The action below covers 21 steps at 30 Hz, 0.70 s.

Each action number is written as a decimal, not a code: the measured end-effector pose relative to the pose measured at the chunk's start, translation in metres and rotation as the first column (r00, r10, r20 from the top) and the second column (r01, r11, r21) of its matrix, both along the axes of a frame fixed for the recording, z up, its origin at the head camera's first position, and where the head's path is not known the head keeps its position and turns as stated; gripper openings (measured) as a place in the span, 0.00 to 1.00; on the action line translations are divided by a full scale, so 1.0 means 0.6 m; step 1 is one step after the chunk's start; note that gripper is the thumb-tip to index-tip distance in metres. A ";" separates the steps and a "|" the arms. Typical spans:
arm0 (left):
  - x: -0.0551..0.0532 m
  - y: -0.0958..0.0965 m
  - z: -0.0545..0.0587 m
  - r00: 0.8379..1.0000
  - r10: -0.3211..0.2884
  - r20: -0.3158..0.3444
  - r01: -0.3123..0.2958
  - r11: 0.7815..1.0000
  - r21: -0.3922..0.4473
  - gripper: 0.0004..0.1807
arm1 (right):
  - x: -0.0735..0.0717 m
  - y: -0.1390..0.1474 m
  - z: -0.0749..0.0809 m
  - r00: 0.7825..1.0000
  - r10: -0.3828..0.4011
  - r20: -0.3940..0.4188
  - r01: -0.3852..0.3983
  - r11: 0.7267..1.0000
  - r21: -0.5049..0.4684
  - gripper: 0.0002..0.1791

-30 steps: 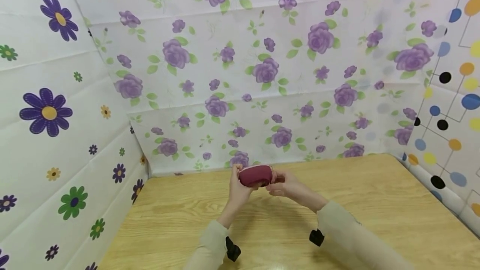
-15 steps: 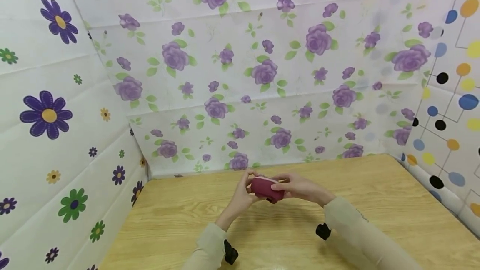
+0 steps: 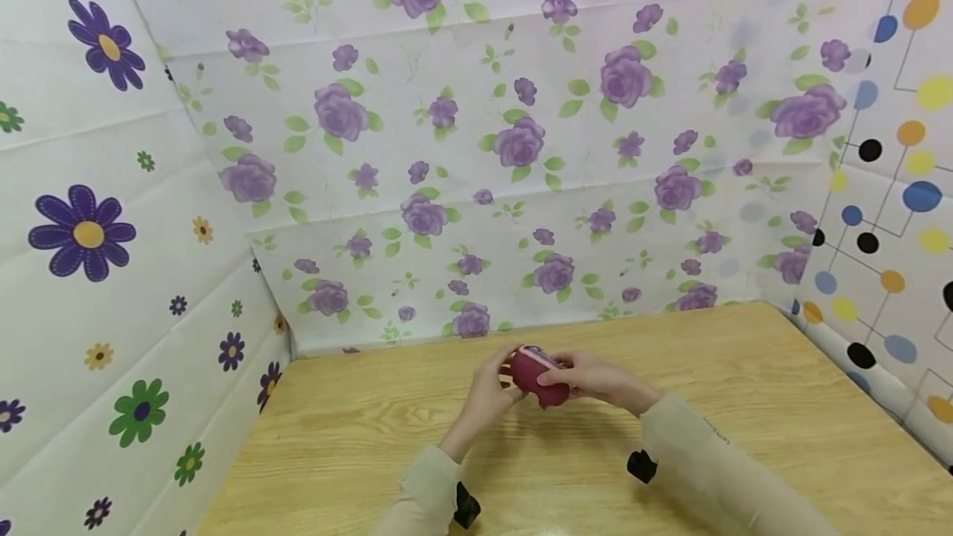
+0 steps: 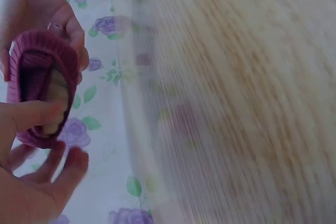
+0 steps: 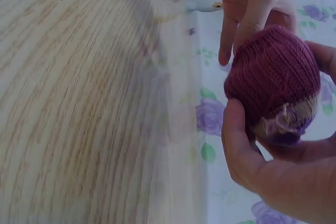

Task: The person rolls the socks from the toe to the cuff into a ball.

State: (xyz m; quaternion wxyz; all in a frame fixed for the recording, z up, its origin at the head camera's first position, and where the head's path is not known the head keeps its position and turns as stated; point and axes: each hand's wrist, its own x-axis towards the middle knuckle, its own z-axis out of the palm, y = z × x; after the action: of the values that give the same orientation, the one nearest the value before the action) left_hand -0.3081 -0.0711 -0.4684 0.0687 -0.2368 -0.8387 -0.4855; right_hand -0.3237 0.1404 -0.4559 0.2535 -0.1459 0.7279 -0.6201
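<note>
A maroon rib-knit sock, rolled into a ball (image 3: 534,372), is held between both hands above the table. A pale, purple-marked part shows at one end in the right wrist view. My left hand (image 3: 487,391) grips its left side; in the left wrist view, one digit reaches into the opening of the folded sock ball (image 4: 39,61), over a beige inner layer. My right hand (image 3: 603,377) holds the right side, its thumb on the front. The right wrist view shows that hand (image 5: 294,177) curled round the ball from below.
The wood-grain table (image 3: 357,428) spreads under both forearms. Behind it hangs a white cloth with purple roses (image 3: 447,147). Patterned cloths also stand at the left (image 3: 82,313) and right (image 3: 886,255). A small black device sits at each wrist.
The sock ball has shifted right and slightly nearer and has turned, showing its pale end more. My right thumb has come onto its front. My left hand has followed to the right.
</note>
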 end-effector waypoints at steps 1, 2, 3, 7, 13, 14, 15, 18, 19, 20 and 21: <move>0.002 0.002 0.000 0.999 0.029 -0.020 -0.029 0.999 -0.025 0.37 | -0.001 -0.002 -0.002 0.999 -0.027 -0.020 0.027 0.999 0.025 0.38; 0.004 0.005 0.001 0.998 0.056 -0.031 -0.057 0.998 -0.037 0.37 | -0.002 -0.004 -0.004 0.998 -0.056 -0.041 0.058 0.997 0.051 0.38; 0.006 0.007 0.002 0.996 0.078 -0.038 -0.080 0.996 -0.035 0.37 | -0.004 -0.006 -0.006 0.993 -0.094 -0.065 0.099 0.992 0.079 0.38; 0.013 0.020 0.005 0.990 0.141 -0.004 -0.140 0.990 0.023 0.30 | -0.006 -0.014 -0.014 0.953 -0.246 -0.174 0.277 0.943 0.186 0.40; 0.022 0.039 0.013 0.972 0.113 0.207 -0.141 0.982 0.129 0.22 | 0.008 -0.026 -0.020 0.863 -0.330 -0.382 0.449 0.847 0.284 0.38; 0.023 0.041 0.013 0.964 0.098 0.246 -0.134 0.982 0.137 0.22 | 0.011 -0.027 -0.021 0.853 -0.330 -0.405 0.462 0.837 0.292 0.38; 0.024 0.042 0.013 0.957 0.082 0.278 -0.125 0.982 0.140 0.23 | 0.013 -0.029 -0.023 0.844 -0.325 -0.428 0.472 0.828 0.302 0.37; 0.025 0.046 0.009 0.937 0.023 0.349 -0.083 0.984 0.159 0.24 | 0.020 -0.033 -0.029 0.838 -0.308 -0.451 0.474 0.820 0.321 0.37; 0.024 0.047 0.007 0.932 0.006 0.363 -0.070 0.984 0.163 0.23 | 0.022 -0.034 -0.031 0.840 -0.303 -0.449 0.470 0.821 0.325 0.37; 0.023 0.048 0.004 0.928 -0.009 0.372 -0.058 0.984 0.168 0.23 | 0.023 -0.035 -0.035 0.841 -0.297 -0.452 0.467 0.821 0.329 0.37; 0.021 0.049 0.001 0.924 -0.022 0.383 -0.051 0.983 0.179 0.22 | 0.023 -0.037 -0.038 0.842 -0.292 -0.453 0.462 0.824 0.328 0.37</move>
State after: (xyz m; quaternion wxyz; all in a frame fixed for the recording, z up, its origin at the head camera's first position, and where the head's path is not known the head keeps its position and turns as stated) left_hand -0.2954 -0.0419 -0.4680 -0.0709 -0.1237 -0.7888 -0.5979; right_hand -0.3098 0.1185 -0.4786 0.0015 -0.0558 0.8942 -0.4441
